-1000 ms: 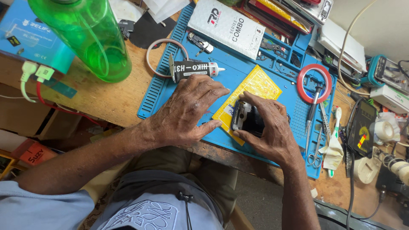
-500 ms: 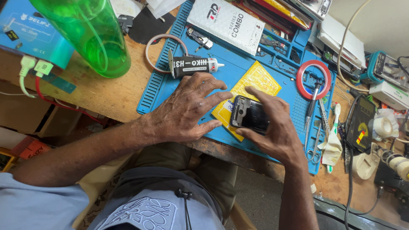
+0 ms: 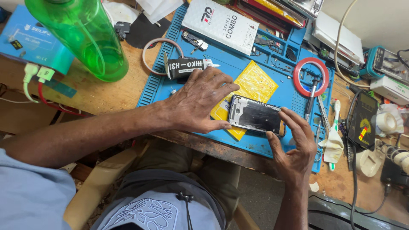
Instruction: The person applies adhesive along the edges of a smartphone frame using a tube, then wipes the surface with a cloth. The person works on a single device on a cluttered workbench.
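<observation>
Phone (image 3: 255,116) now flat on blue mat (image 3: 272,147).

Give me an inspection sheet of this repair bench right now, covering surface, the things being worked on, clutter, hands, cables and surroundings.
Surface: blue work mat on a worn wooden bench.
Job's things: phone lying flat on a yellow pad.
Clutter: black glue tube above the left hand; green bottle; red tape ring; white box; toothbrush.
Hands: left hand fingers at the phone's left end; right hand fingertips gripping its right end.
Cables: white plugs with a red lead at the left; beige cable at the upper right.
Surroundings: blue device, black meter, chair under the bench.
</observation>
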